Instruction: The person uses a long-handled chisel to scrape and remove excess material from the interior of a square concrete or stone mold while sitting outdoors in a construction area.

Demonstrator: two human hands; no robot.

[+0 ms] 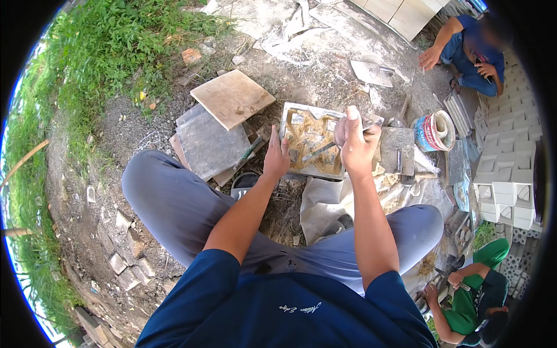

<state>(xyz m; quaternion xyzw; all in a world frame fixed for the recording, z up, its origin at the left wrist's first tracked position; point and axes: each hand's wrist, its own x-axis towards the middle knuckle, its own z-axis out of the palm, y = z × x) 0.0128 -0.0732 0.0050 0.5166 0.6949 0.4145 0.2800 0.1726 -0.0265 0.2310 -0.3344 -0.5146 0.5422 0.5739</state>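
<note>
A square pale-grey mould (282, 124) lies before me, with yellowish-brown fibrous or sandy material (306, 132) and lighter patches inside its raised rim. My right hand (358, 145) is closed at the mould's right side, thumb uppermost. From the fist a narrow grey metal tool (318, 152) slants down and left over the filling; its handle is hidden in the palm. Just outside the left rim, my left hand (277, 155) is held upright with the fingers stretched out and nothing in it. Whether it touches the rim I cannot tell.
Flat boards lie stacked at left, a tan one (232, 98) above a grey one (212, 142), beside a green-handled tool (249, 152). At right stand a paint bucket (426, 134) and stacked pale blocks (505, 168). Two people, one in blue (464, 52), one in green (470, 301), crouch there.
</note>
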